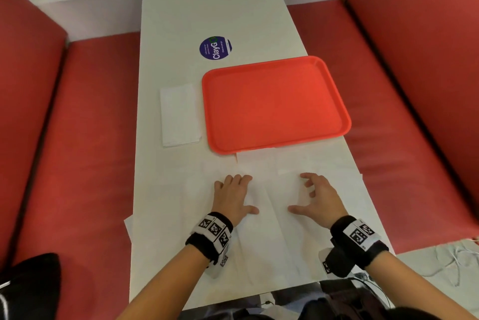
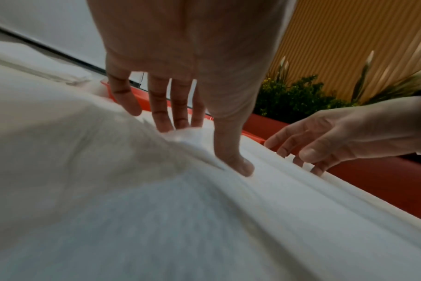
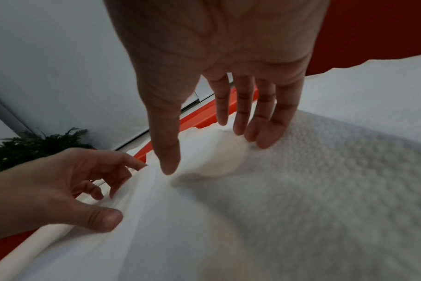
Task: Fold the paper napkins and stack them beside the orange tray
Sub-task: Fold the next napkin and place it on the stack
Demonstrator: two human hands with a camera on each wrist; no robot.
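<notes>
Head view shows the unfolded napkin flat on the worktop beneath both hands, left hand pressing with loose grip, right hand hovering empty-fingered, folded stack lying ahead-left beside the orange tray.

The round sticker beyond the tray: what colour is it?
The sticker is dark blue with white lettering, clearest in the head view.

A long white table is running between two red padded benches. A round blue sticker is lying flat near the table's middle. Green potted plants are standing behind, against a ribbed yellow wall. Something black is sitting on the left bench near the table's near corner.
</notes>
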